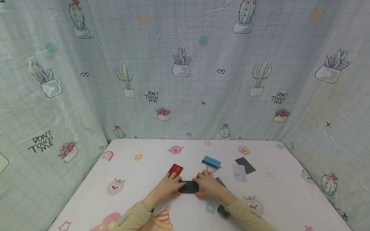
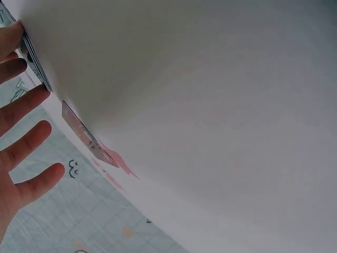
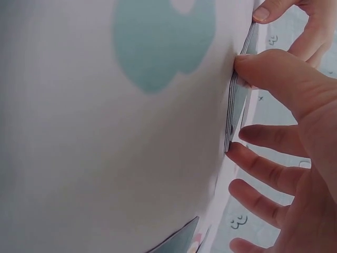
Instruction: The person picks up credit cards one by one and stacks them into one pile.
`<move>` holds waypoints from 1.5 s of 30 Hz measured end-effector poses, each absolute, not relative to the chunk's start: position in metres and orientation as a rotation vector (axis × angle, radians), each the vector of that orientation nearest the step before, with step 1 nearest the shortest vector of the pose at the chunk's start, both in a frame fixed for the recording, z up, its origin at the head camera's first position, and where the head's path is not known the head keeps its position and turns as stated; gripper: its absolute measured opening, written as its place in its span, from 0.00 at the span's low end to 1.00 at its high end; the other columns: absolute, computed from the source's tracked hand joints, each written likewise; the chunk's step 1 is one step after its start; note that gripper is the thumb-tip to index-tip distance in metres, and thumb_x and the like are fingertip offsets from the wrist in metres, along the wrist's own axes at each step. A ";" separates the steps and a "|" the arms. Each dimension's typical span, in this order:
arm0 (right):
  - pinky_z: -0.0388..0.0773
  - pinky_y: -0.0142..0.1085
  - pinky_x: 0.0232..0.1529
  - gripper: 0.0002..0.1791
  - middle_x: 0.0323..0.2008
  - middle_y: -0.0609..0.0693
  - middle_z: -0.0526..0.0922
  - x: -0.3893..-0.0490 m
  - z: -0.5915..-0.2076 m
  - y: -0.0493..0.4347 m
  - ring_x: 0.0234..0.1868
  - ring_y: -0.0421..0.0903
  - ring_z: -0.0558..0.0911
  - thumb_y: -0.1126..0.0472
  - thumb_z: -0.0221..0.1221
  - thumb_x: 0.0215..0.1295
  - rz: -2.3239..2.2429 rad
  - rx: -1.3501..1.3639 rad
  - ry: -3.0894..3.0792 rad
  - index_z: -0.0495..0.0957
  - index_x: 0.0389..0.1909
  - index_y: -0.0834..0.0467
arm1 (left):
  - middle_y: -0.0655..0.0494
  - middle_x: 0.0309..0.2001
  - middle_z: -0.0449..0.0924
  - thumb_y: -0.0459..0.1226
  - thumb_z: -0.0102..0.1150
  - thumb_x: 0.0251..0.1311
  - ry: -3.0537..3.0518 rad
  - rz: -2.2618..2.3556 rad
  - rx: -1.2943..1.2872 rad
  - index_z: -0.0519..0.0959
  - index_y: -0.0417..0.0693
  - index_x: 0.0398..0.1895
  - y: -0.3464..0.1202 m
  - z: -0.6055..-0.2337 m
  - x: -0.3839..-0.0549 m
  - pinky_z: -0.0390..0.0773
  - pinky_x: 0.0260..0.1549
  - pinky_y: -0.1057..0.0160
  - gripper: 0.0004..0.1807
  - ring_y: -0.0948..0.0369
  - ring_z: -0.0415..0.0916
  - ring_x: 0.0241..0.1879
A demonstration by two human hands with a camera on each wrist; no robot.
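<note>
A pale gridded curtain [image 1: 202, 86] printed with potted cacti [image 1: 125, 78] hangs behind a white table [image 1: 95, 199] patterned with cartoon faces [image 1: 115, 187].

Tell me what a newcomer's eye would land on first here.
Likely both hands, holding a dark card stack between them at the white table. Next, the red VIP card just past the left one and the blue card past the right. Cactus-print cloth rises behind.

Left hand [image 1: 168, 186] and right hand [image 1: 210, 185] gripped opposite ends of a black card [image 1: 188, 187] on the white cartoon-print table [image 1: 138, 173]. Red VIP card [image 1: 177, 169] showed just past the left hand; blue striped card [image 1: 211, 162] lay farther out; lilac card [image 1: 239, 173] overlapped a dark grey card [image 1: 247, 165] at right.
</note>
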State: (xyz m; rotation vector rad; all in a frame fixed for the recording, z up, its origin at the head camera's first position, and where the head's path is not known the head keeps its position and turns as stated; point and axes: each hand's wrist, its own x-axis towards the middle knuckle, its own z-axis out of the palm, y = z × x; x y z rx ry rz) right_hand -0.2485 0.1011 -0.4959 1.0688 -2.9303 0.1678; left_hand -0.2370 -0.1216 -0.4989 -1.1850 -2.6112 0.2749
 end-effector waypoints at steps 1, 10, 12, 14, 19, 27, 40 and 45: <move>0.62 0.48 0.47 0.30 0.42 0.47 0.74 -0.249 -0.496 0.101 0.41 0.43 0.63 0.43 0.62 0.47 0.172 1.067 -2.936 0.74 0.50 0.53 | 0.57 0.46 0.75 0.53 0.57 0.51 -2.607 0.267 -1.188 0.74 0.59 0.51 -0.122 -0.499 -0.237 0.70 0.44 0.52 0.23 0.57 0.67 0.46; 0.62 0.50 0.47 0.29 0.42 0.47 0.74 -0.249 -0.497 0.101 0.42 0.44 0.64 0.44 0.62 0.48 0.181 1.089 -2.908 0.74 0.50 0.54 | 0.57 0.46 0.75 0.53 0.58 0.50 -2.630 0.245 -1.161 0.74 0.59 0.52 -0.123 -0.497 -0.235 0.70 0.45 0.51 0.24 0.57 0.67 0.46; 0.62 0.50 0.47 0.29 0.42 0.47 0.74 -0.249 -0.496 0.101 0.42 0.44 0.64 0.44 0.62 0.48 0.179 1.095 -2.903 0.74 0.50 0.54 | 0.57 0.46 0.75 0.53 0.57 0.51 -2.645 0.258 -1.152 0.74 0.59 0.52 -0.122 -0.497 -0.236 0.70 0.45 0.51 0.24 0.57 0.67 0.46; 0.63 0.50 0.47 0.29 0.43 0.47 0.74 -0.250 -0.496 0.100 0.42 0.44 0.64 0.43 0.62 0.48 0.170 1.095 -2.904 0.74 0.50 0.54 | 0.57 0.46 0.75 0.54 0.57 0.51 -2.651 0.272 -1.145 0.74 0.59 0.53 -0.122 -0.496 -0.236 0.70 0.45 0.52 0.25 0.57 0.66 0.46; 0.62 0.49 0.47 0.29 0.43 0.47 0.74 -0.251 -0.493 0.099 0.42 0.44 0.64 0.42 0.61 0.48 0.164 1.089 -2.923 0.74 0.50 0.54 | 0.57 0.46 0.75 0.54 0.57 0.50 -2.650 0.288 -1.139 0.74 0.60 0.52 -0.123 -0.495 -0.237 0.69 0.44 0.54 0.25 0.58 0.66 0.46; 0.63 0.50 0.48 0.30 0.44 0.48 0.75 -0.253 -0.491 0.097 0.42 0.44 0.64 0.41 0.60 0.49 0.154 1.074 -2.933 0.74 0.51 0.52 | 0.57 0.46 0.75 0.55 0.57 0.50 -2.657 0.257 -1.144 0.74 0.59 0.53 -0.124 -0.495 -0.235 0.69 0.44 0.53 0.25 0.58 0.66 0.46; 0.60 0.57 0.55 0.27 0.45 0.49 0.76 -0.258 -0.481 0.093 0.47 0.48 0.67 0.44 0.59 0.52 0.211 1.048 -2.984 0.73 0.52 0.52 | 0.57 0.42 0.76 0.53 0.56 0.52 -2.569 0.157 -1.109 0.76 0.56 0.46 -0.131 -0.493 -0.235 0.67 0.40 0.56 0.20 0.58 0.67 0.43; 0.62 0.55 0.54 0.27 0.46 0.49 0.75 -0.262 -0.479 0.090 0.48 0.48 0.67 0.44 0.58 0.53 0.173 1.037 -2.988 0.72 0.53 0.51 | 0.57 0.41 0.76 0.52 0.56 0.52 -2.563 0.143 -1.101 0.76 0.57 0.46 -0.134 -0.491 -0.237 0.68 0.40 0.55 0.19 0.58 0.67 0.43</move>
